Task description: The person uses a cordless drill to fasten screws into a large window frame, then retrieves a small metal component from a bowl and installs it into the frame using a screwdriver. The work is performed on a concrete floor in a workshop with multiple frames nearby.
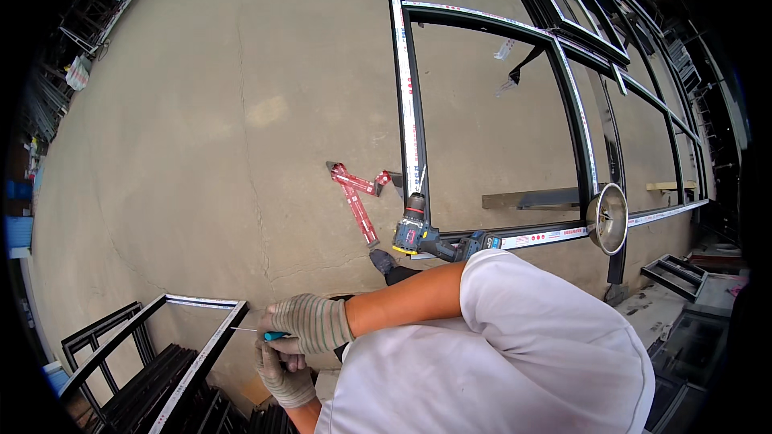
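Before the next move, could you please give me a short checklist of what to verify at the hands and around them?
1. Teal-handled screwdriver held in the right hand's grip: ok.
2. Screwdriver tip touching the small frame: cannot tell; it points at the near rail, but contact is unclear.
3. Left hand gripping anything: cannot tell; its fingers are curled close below the handle.
4. Drill set down: ok, at the large frame's corner.
5. Loose strips off the floor: not ok; a red strip lies there.
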Motion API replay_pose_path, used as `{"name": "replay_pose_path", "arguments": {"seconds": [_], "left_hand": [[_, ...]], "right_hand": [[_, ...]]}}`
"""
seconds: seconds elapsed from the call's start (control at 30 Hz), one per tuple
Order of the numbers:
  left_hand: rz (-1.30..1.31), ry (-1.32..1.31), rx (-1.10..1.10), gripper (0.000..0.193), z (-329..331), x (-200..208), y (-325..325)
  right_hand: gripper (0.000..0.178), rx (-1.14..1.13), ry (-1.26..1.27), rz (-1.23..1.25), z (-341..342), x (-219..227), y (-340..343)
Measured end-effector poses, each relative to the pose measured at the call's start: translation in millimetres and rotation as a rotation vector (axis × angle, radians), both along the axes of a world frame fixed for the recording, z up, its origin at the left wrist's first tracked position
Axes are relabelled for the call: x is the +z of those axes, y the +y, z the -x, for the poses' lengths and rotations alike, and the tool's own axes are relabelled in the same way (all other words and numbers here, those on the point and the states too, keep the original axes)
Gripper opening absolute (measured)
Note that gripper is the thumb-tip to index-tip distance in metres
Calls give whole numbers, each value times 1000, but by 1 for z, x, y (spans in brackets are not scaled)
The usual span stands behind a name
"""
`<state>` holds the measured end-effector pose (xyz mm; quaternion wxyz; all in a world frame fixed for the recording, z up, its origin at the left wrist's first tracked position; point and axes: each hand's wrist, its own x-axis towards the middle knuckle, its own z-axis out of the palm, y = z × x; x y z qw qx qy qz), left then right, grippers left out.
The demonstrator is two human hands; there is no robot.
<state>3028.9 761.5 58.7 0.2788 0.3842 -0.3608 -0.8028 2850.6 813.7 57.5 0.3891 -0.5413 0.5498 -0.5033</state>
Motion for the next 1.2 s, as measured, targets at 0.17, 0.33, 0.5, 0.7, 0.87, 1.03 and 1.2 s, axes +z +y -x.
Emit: {"name": "replay_pose_path", "arguments": {"seconds": [0.17,0.33,0.5,0.7,0.87,1.03,1.2], "left_hand": [[-27,14,-111,30,6,-9,-86],[42,25,-319,20,5,-35,-219],[85,29,-504,24,47,-13,-341],[75,68,-606,19,120,-12,-422],[23,58,-632,24,196,-31,-460],[86,-13,-622,28,286,-32,-518],[103,-46,-588,32,393,-6,-576]], "right_hand": [[26,-51,-70,-104,-5,-13,-81],[28,-135,-114,-166,2,-24,-181],[28,-330,-105,-148,24,-8,-273],[25,-420,-244,-172,83,-2,-333],[25,-493,-340,-118,147,-37,-377],[24,-438,-389,-135,244,-48,-442],[23,-413,-364,-81,356,-12,-495]]}}
